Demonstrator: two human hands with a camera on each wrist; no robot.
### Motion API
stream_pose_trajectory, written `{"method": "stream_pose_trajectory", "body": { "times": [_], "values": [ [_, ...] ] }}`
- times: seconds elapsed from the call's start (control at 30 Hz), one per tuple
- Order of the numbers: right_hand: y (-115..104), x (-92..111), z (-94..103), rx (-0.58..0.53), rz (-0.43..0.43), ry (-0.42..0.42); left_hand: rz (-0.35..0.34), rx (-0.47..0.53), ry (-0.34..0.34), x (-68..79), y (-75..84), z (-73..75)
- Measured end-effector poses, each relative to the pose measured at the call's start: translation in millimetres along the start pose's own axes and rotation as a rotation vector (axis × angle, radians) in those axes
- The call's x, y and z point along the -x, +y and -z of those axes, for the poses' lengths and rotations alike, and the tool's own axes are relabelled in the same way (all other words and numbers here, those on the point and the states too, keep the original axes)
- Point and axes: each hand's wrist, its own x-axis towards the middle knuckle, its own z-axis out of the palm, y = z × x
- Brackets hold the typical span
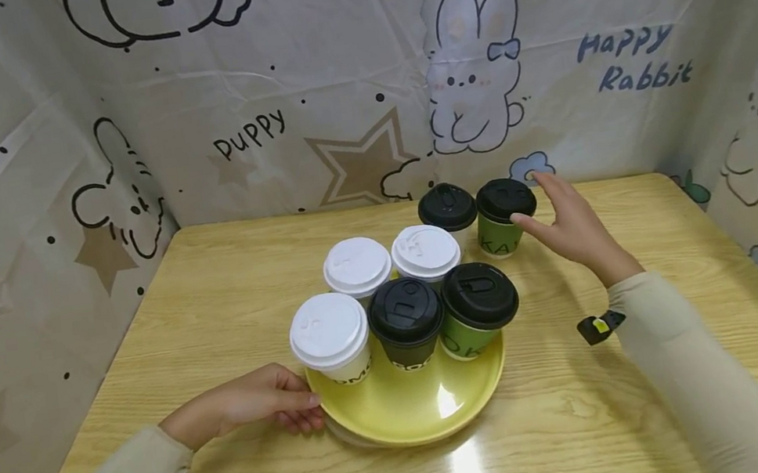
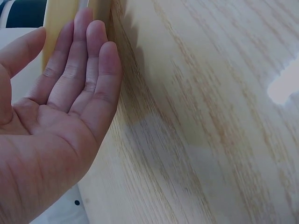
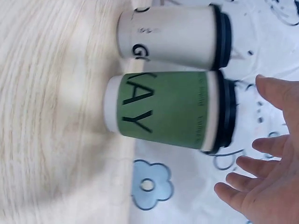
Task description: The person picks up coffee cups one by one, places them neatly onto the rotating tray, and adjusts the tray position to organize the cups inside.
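Note:
My left hand (image 1: 264, 400) is at the left edge of a round yellow plate (image 1: 402, 423), thumb at the rim and fingers lower along the side. In the left wrist view the fingers (image 2: 70, 70) lie against the plate's edge. Several lidded paper cups crowd the plate, among them a white-lidded cup (image 1: 329, 333) and a green cup with a black lid (image 1: 476, 303). Behind the plate, my right hand (image 1: 573, 228) spreads its thumb and fingers beside another green cup (image 3: 163, 109), apart from its black lid in the right wrist view.
A pale cup with a black lid (image 3: 170, 37) stands on the table directly beside the farther green cup. The wooden table (image 1: 229, 286) meets a printed cloth (image 1: 343, 59) at its back edge, and cloth also hangs at both sides.

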Motion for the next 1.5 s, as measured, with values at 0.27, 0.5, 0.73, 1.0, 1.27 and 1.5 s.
{"method": "stream_pose_trajectory", "body": {
  "times": [0.27,0.5,0.73,1.0,1.27,1.5],
  "values": [
    [11.8,-29.9,-17.5,-0.061,-0.096,-0.102,0.004,0.005,-0.006,1.1,-0.3,1.1],
    [6.6,-40.3,-24.8,-0.082,-0.147,-0.12,-0.003,0.022,-0.017,-0.3,-1.1,2.2],
    [7.5,-39.3,-26.0,-0.067,-0.166,-0.082,-0.003,0.026,-0.018,-0.3,-0.8,0.7],
    [5.6,-35.3,-25.8,-0.024,-0.167,-0.038,0.006,0.029,-0.003,0.3,-0.5,-0.2],
    [0.5,-24.0,-15.8,-0.002,-0.157,-0.018,-0.001,0.03,-0.003,-0.5,-3.3,0.5],
    [-17.3,-2.0,10.4,0.035,-0.15,0.033,0.0,0.028,0.006,-1.0,-3.3,1.5]
  ]
}}
